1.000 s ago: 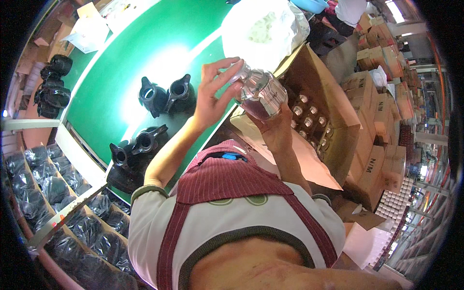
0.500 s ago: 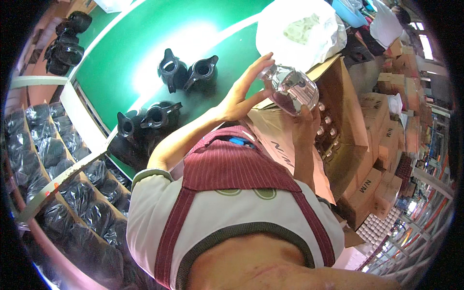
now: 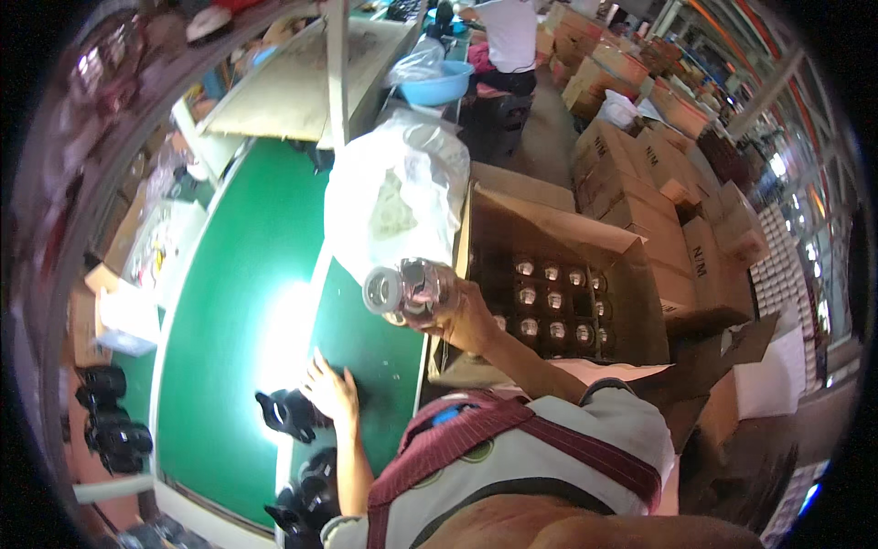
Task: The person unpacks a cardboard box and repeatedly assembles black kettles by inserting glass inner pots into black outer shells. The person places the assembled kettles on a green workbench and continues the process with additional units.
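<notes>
- We see a silvery flask (image 3: 419, 291) at the centre of the frame, mouth toward the left, our right hand (image 3: 471, 320) gripping its wide end with curled fingers.
- Our left hand (image 3: 331, 392), lower left of centre, has its fingers spread beside a black jug (image 3: 289, 414); we cannot tell whether they touch it.
- We judge the flask light, stiff, slippery and fragile, probably thin glass: we'd best cup its broad body, sparing the neck.

Shiny silver flask (image 3: 430, 291) held tilted mid-frame, pale round end facing left. Glossy black jug (image 3: 289, 414) lower left of centre, right side partly hidden
</notes>
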The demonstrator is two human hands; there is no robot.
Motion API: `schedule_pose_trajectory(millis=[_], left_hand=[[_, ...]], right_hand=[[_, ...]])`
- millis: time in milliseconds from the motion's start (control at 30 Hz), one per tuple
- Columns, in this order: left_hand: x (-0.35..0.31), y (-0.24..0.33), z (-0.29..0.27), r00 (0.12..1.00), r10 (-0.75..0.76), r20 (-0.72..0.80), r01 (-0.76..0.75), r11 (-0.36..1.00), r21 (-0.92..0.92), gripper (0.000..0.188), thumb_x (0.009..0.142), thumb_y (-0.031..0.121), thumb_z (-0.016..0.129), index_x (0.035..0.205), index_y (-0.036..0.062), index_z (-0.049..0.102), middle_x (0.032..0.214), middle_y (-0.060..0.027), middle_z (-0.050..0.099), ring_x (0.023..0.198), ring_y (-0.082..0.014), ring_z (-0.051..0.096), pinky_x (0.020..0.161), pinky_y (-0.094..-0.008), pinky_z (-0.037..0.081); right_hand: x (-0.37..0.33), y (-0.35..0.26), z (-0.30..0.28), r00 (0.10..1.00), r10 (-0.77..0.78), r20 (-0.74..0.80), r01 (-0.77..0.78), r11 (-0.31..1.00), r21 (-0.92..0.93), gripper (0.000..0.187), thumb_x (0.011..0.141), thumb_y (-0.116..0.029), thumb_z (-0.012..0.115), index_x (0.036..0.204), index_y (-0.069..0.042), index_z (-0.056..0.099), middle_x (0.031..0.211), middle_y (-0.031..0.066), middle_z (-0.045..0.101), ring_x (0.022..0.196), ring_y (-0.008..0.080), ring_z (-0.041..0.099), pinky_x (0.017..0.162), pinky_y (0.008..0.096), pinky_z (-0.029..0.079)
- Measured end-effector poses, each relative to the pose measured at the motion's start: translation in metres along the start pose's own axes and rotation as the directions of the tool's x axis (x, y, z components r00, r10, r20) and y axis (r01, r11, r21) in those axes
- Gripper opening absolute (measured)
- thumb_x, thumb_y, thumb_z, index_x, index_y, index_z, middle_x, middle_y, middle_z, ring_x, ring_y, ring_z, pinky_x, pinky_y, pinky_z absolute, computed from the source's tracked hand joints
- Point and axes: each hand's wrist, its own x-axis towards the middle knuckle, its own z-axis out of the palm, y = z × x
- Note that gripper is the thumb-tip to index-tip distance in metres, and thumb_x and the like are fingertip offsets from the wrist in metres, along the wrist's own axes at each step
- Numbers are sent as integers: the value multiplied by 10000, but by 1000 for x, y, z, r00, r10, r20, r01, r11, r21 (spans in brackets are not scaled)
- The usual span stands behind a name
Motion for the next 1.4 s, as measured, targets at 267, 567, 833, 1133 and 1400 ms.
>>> schedule_pose_trajectory(millis=[267,567,833,1133,1400], left_hand=[[-5,-1,-1,999,-4,-52,0,997,-82,623,775,238,719,1342,79,517,1193,-127,581,1173,-314,519,1098,-478,325],[-1,1,2,996,-39,-81,33,996,-81,578,757,239,707,1293,89,548,1138,-118,589,1128,-292,538,1096,-454,338],[-2,0,6,994,-23,-106,12,995,-101,581,776,239,701,1315,89,545,1144,-120,597,1140,-298,540,1096,-460,337],[0,4,1,993,0,-120,-10,996,-85,560,783,234,699,1301,90,544,1146,-119,604,1117,-299,548,1082,-465,345],[-5,0,5,992,14,-123,-25,996,-89,606,776,265,712,1326,85,534,1143,-110,599,1121,-296,529,1073,-457,332]], right_hand=[[36,-19,30,996,-76,-38,65,973,-221,625,985,-534,379,1473,-144,392,1393,152,549,1172,394,615,992,495,521],[61,3,-19,987,157,31,-160,966,204,702,923,-631,437,1469,-191,423,1403,113,541,1209,317,591,1009,442,501],[54,1,-8,986,164,40,-169,968,185,709,910,-617,493,1467,-185,416,1415,122,522,1249,303,565,1011,436,518],[51,10,-20,989,125,79,-139,967,213,695,927,-604,488,1468,-173,418,1431,113,522,1267,305,553,994,428,526],[54,6,-14,990,108,91,-127,964,233,622,947,-534,505,1424,-136,475,1371,119,582,1204,280,604,994,423,514]])
